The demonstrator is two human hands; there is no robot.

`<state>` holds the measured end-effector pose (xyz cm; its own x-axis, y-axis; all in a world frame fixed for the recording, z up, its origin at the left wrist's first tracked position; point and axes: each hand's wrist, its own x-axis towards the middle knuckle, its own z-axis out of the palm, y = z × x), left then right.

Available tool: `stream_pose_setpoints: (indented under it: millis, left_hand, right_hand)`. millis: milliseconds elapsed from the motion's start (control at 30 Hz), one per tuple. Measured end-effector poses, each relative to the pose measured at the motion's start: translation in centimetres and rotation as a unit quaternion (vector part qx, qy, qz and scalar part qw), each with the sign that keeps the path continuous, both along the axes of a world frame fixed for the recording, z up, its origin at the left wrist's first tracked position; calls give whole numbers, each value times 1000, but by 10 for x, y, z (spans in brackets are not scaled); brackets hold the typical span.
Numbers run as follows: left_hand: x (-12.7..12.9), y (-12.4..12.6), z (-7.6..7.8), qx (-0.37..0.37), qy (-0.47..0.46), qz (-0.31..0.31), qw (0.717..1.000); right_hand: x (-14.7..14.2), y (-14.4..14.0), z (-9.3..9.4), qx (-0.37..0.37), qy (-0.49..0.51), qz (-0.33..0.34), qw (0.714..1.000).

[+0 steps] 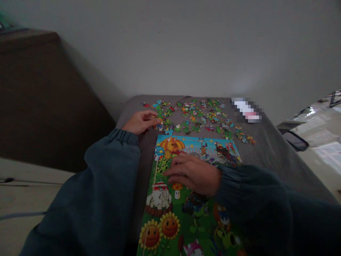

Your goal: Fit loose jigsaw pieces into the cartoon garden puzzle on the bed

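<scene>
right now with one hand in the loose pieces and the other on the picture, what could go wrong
1. The loose puzzle pieces lie spread toward the far edge of the grey table; a sweep of the left hand could push some off.
2. The right hand lies flat on the puzzle picture; dragging it might shift or bend the picture.
3. The light is dim, so similar pieces may be mistaken.

There is one camera, worn on the person's head. It looks forward and down, close over the worktop [266,149]. The wall [186,46] stands behind.
</scene>
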<state>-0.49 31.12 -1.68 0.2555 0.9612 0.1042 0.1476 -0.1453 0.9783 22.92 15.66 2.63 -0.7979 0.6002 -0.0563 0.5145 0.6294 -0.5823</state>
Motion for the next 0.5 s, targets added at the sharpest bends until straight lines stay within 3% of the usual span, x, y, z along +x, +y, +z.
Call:
stream_pose_setpoints:
  millis: [133,233,367,500]
  left_hand:
    - [-2,-6,8,-24,41,-61,997]
    - [-1,-11,14,-39,59,-86,994]
    - [2,-17,22,-54,82,-113,989]
    - [10,-24,26,-51,86,-124,987]
  right_hand:
    - [35,9,19,47,52,-36,997]
    - [73,24,24,87,73,-107,988]
    - [121,48,7,104,90,-234,962]
    - [145,61,-18,77,127,-333,931]
